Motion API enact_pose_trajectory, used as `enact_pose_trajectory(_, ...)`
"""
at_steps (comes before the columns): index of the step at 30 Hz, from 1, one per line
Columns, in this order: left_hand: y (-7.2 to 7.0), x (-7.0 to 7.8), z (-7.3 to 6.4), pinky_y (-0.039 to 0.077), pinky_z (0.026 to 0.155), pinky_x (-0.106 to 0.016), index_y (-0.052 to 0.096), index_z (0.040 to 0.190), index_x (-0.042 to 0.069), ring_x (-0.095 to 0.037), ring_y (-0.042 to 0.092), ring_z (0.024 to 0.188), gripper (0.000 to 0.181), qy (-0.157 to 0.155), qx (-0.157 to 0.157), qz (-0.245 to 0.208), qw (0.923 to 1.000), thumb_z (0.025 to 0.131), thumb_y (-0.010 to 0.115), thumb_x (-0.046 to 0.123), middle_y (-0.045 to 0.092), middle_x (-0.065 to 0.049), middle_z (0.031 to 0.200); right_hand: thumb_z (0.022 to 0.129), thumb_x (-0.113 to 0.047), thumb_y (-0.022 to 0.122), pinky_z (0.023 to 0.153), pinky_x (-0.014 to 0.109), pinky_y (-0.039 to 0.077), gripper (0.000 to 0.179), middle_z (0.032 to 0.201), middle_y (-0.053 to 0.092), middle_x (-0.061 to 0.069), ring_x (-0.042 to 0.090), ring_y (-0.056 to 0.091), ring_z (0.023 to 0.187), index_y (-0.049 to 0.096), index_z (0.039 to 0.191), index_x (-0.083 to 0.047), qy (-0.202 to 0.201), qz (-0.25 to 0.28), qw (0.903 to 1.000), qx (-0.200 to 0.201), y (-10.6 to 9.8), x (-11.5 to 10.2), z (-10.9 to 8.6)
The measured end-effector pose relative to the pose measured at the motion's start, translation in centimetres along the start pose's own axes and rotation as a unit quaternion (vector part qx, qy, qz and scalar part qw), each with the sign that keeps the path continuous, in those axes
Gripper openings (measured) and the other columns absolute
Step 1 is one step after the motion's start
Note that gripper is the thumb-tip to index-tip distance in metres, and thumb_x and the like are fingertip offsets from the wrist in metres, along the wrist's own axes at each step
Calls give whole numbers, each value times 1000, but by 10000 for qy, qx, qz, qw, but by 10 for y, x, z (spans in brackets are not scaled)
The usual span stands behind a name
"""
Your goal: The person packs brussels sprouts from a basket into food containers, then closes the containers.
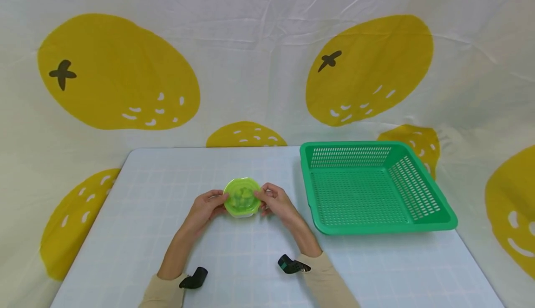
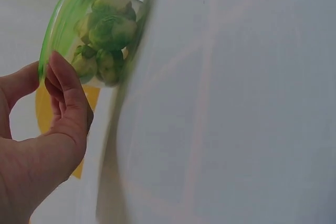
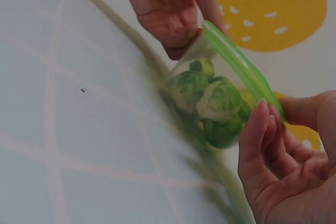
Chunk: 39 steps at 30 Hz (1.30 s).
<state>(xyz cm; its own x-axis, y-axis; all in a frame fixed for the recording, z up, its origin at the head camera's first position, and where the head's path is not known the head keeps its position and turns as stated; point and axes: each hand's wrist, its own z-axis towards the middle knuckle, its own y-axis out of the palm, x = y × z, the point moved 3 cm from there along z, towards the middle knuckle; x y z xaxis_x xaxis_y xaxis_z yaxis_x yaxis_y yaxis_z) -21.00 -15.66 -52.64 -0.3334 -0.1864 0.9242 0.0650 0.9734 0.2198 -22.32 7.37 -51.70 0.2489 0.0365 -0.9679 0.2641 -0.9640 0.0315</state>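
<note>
A small clear plastic container with a light-green lid (image 1: 242,192) is in the middle of the head view. Through its see-through wall, several Brussels sprouts (image 2: 111,32) show in both wrist views. My left hand (image 1: 205,209) pinches the left edge of the lid between thumb and fingers. On the opposite edge, my right hand (image 1: 278,202) grips the rim the same way, thumb on top and fingertips below. The lid sits on the container. Whether the container's base touches the table cannot be told.
A green plastic basket (image 1: 382,228) with slotted walls stands on the right of the table (image 1: 167,173). Behind the table hangs a white cloth (image 1: 251,66) printed with large yellow fruits. Small black devices (image 1: 194,278) are worn on both wrists.
</note>
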Motion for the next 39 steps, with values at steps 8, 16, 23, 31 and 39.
enact_pose_trajectory(8, 2, 3, 1, 58, 72, -24, 59, 109, -6, -11, 64, 72, 18, 37, 63, -77, 9999, 100, 67, 6, 66, 0, 85, 101, -25, 68, 55, 27, 53, 23, 69, 59, 0, 13, 55, 63, 56, 91, -9, -21, 35, 10000, -40, 0, -2, 0)
enact_pose_trajectory(16, 4, 3, 0, 56, 69, -24, 59, 107, -4, -12, 62, 71, 14, -21, 143, -139, 9998, 99, 66, 5, 64, 0, 85, 101, -27, 68, 55, 28, 53, 24, 69, 59, 1, 13, 55, 62, 56, 92, -8, -16, 17, 9999, -137, -2, 0, 2)
enact_pose_trajectory(23, 2, 1, 0, 56, 70, -24, 59, 106, -2, -11, 62, 71, 13, -80, 100, -216, 9997, 99, 67, 6, 63, 1, 85, 101, -27, 68, 55, 29, 54, 24, 68, 59, 1, 14, 56, 62, 56, 90, -10, -28, 78, 9999, -135, -1, 2, 3)
enact_pose_trajectory(31, -2, 3, 3, 57, 70, -23, 58, 106, 0, -11, 63, 71, 13, -33, -52, -65, 10000, 99, 67, 4, 67, 2, 85, 100, -27, 71, 55, 29, 54, 26, 67, 59, 0, 14, 55, 64, 56, 88, -9, -107, 161, 9998, -25, -1, 1, 5)
enact_pose_trajectory(39, 0, 2, 4, 57, 69, -23, 58, 106, 0, -11, 63, 71, 16, -40, -125, -19, 9999, 96, 70, 3, 67, 1, 83, 104, -43, 61, 52, 31, 54, 43, 66, 54, 2, 16, 54, 56, 58, 85, -5, -95, -50, 9997, 232, 0, 3, 10)
